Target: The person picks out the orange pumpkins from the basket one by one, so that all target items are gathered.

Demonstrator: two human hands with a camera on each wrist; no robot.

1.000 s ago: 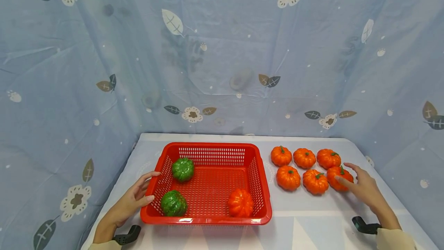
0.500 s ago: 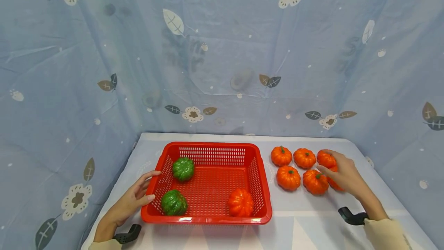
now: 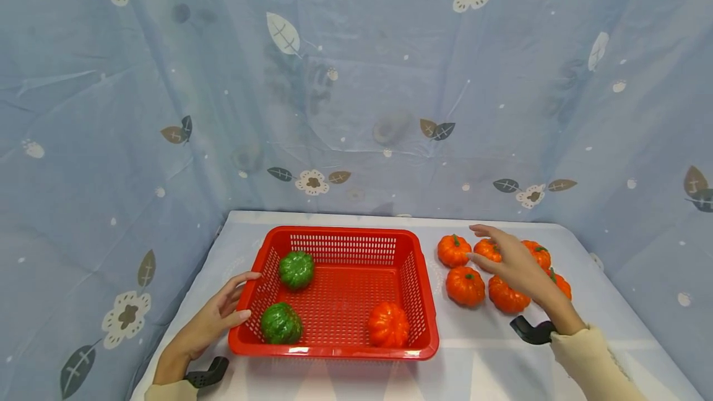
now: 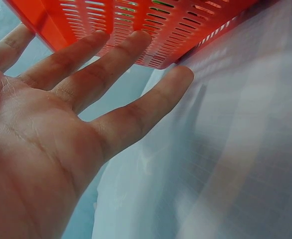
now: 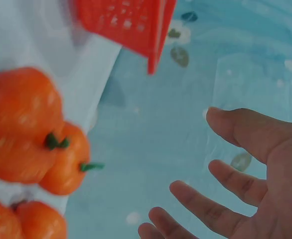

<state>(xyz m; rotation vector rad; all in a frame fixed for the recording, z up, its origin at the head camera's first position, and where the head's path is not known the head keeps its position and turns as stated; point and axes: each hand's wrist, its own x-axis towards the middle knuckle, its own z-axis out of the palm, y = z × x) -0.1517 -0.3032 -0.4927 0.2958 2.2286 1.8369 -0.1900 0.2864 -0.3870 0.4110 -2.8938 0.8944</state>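
Note:
A red plastic basket (image 3: 340,351) holds two green pumpkins, one toward the back (image 3: 296,270) and one at the front left (image 3: 281,323), plus an orange pumpkin (image 3: 388,325) at the front right. Against the basket's left side rests my left hand (image 3: 214,314), its fingers (image 4: 146,112) extended in the left wrist view. My right hand (image 3: 515,262) hovers over the orange pumpkins on the right, fingers spread, holding nothing. Beneath it, a back-row pumpkin (image 3: 486,250) and a front-row pumpkin (image 3: 507,297) are partly covered.
Other orange pumpkins stand around the right hand: a back-left one (image 3: 453,250), a front-left one (image 3: 465,286), and a back-right one (image 3: 538,255). The table (image 3: 462,364) has a pale patterned cover. Behind it hangs a blue floral curtain (image 3: 356,98).
My right hand has moved left, from the rightmost orange pumpkins to above the middle ones. The left hand has stayed at the basket. The pumpkins keep their places.

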